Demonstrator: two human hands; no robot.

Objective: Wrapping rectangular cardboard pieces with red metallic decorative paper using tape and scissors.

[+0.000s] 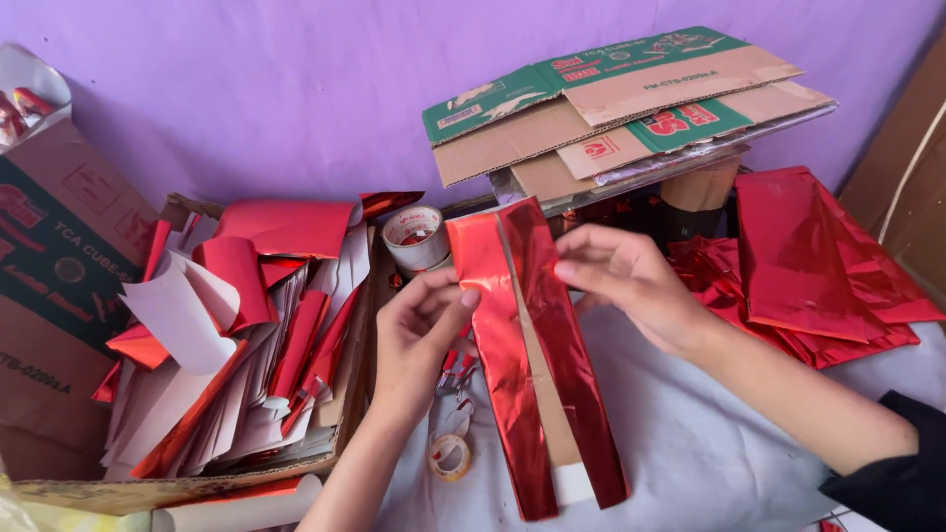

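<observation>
While the left hand (pixel 419 330) pinches its left edge and the right hand (pixel 626 281) grips its right, the red foil strip (pixel 537 355) runs lengthwise from twelve toward five o'clock above the counter (pixel 690 453).

The strip (pixel 532 365) is shiny red foil over plain brown card (it glints like a mirror); the sheets (pixel 236 345) are red foil with matt white paper backs; the boxes (pixel 631 99) are rough brown cardboard; the cloth (pixel 709 453) looks soft and dull.
</observation>
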